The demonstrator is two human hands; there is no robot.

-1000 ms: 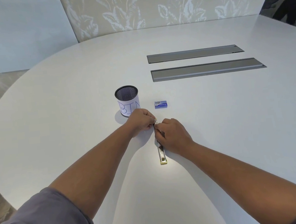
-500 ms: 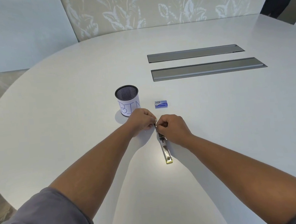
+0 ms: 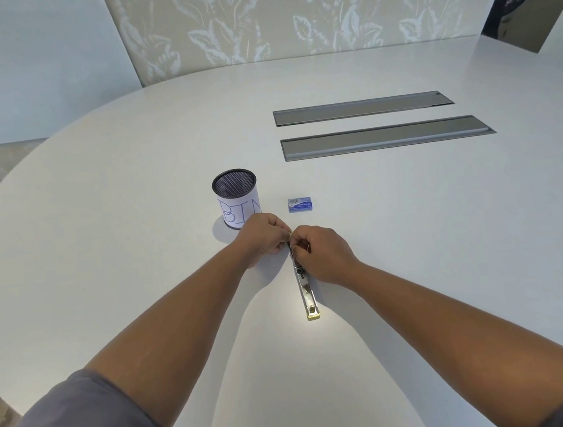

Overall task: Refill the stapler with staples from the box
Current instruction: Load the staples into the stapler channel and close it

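Note:
A long metal stapler (image 3: 305,290) lies flat on the white table (image 3: 137,227), its yellow-tipped end toward me. Both hands meet over its far end. My left hand (image 3: 264,235) has its fingers curled and pinches the far tip. My right hand (image 3: 321,252) covers the upper part of the stapler, fingertips pinched together on it. What lies between the fingertips is too small to make out. The small blue staple box (image 3: 300,204) sits closed just beyond my hands.
A black mesh cup (image 3: 237,198) with a paper label reading "BIN" stands left of the box, touching distance from my left hand. Two grey recessed cable hatches (image 3: 386,136) lie farther back. The table's curved edge runs along the left.
The near end of the stapler swung slightly to the right. My right hand slid a little up toward the stapler's far end. The left hand stayed in place.

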